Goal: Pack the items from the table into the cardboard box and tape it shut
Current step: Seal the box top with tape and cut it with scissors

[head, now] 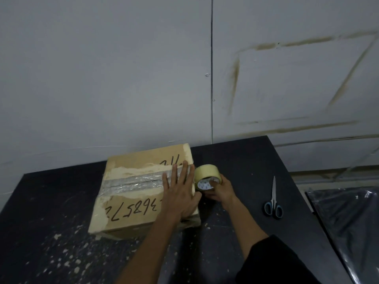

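the cardboard box (143, 191) sits closed on the black table (51, 232), clear tape along its seam. the left hand (180, 193) lies flat, fingers straight, probably pinning the strip. the right hand (219, 191) grips the tape roll (207, 177) at the box's edge. scissors (273, 199) wait nearby.

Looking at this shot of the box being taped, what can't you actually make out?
- Box contents: flaps closed, head view shows nothing inside.
- Writing on the lid: partly covered by the left hand and torn paper.
- Tape roll label: too small to read; the right hand covers part.
- Tape's loose end: hidden behind the left hand.
- Dark sheet: cut off by the right edge.
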The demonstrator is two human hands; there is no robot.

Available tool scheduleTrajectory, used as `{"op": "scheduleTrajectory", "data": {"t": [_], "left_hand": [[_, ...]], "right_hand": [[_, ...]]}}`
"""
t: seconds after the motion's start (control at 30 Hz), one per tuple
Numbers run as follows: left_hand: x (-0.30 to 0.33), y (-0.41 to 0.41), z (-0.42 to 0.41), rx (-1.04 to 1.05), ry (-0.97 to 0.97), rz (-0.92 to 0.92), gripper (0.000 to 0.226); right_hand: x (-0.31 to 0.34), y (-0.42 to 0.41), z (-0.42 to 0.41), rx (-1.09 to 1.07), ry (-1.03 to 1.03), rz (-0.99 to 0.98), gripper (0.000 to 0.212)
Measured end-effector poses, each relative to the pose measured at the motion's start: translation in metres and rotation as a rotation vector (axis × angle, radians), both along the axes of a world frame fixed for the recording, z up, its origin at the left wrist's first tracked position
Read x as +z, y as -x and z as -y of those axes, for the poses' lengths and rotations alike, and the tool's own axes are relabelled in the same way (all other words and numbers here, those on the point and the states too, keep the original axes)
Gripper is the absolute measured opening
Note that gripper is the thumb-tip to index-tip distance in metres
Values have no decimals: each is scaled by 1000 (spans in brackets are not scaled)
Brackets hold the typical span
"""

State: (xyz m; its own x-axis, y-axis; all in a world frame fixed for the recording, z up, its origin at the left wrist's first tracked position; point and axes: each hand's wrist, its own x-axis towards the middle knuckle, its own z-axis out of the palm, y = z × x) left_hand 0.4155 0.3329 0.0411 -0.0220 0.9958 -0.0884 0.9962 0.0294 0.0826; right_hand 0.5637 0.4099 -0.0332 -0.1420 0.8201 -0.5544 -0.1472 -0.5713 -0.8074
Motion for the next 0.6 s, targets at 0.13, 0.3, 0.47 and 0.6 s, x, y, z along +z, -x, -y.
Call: {"op": "scheduleTrajectory", "data": {"t": [0.13,0.3,0.47,0.6], "left_hand": [[0,1,-1,8,1,0,82],[-3,1,-2,-2,13,-7,83],[-3,1,-3,6,26,7,85],[-2,3,-4,11,23,14,86]], "right_hand": [[-8,15,5,-85,62,53,43],[-12,19,6,-95,116,124,45],[-10,16,0,-49,15,268,43],[-4,3,4,42,-19,237,53]]}}
